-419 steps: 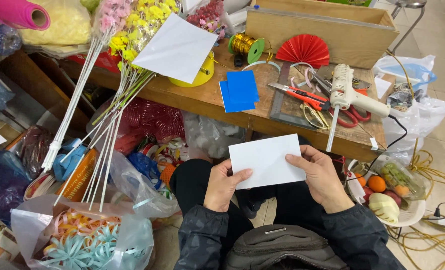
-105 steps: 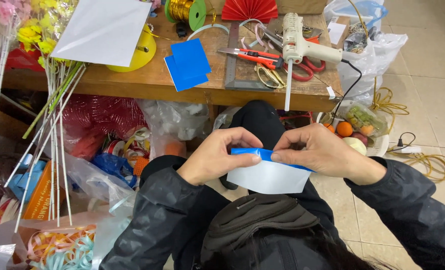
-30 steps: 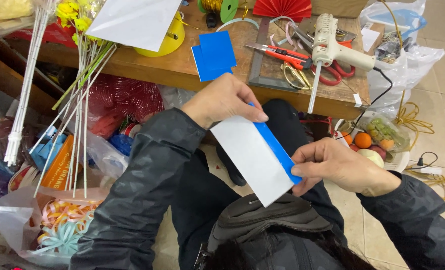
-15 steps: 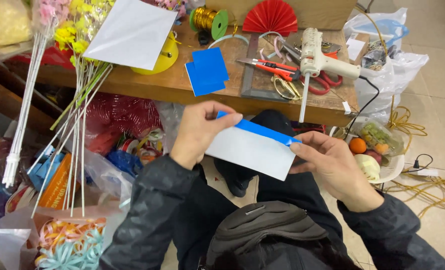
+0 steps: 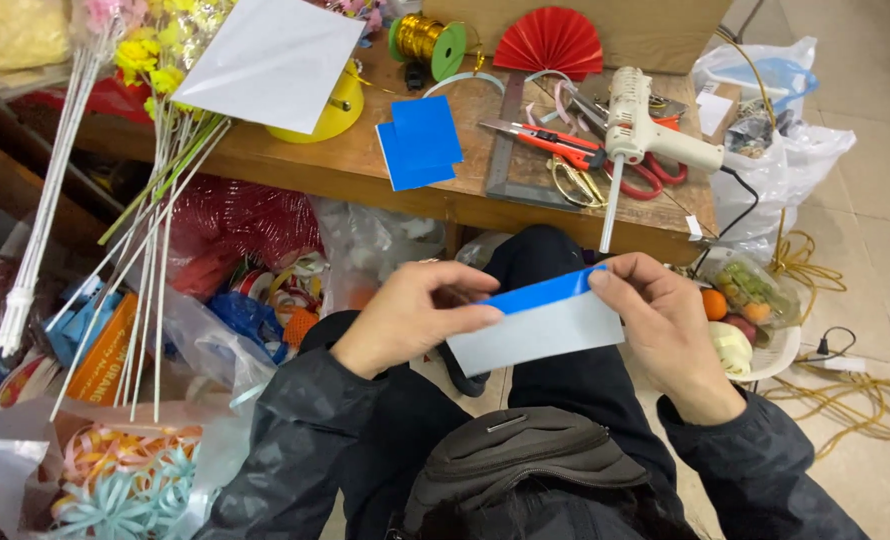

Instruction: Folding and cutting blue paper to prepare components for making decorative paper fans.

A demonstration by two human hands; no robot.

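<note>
Over my lap I hold a sheet of paper (image 5: 540,330), white on the near side with a blue strip folded over along its top edge. My left hand (image 5: 415,315) pinches the left end of the fold between thumb and fingers. At the right end, my right hand (image 5: 660,320) presses thumb and fingertips on the blue strip. The sheet is tilted, its right end higher. I wear a dark jacket, and a dark bag (image 5: 525,465) rests on my lap.
A wooden table (image 5: 365,175) ahead holds blue paper squares (image 5: 420,142), a large white sheet (image 5: 275,60), a glue gun (image 5: 640,115), red-handled scissors (image 5: 575,150), a red paper fan (image 5: 548,40) and a gold ribbon spool (image 5: 425,38). White flower stems (image 5: 85,200) lean at left. A fruit plate (image 5: 750,320) sits on the floor at right.
The sheet has gone from steeply slanted to nearly level across my lap. My left hand moved down its left end, and the fold's blue strip now runs along the top.
</note>
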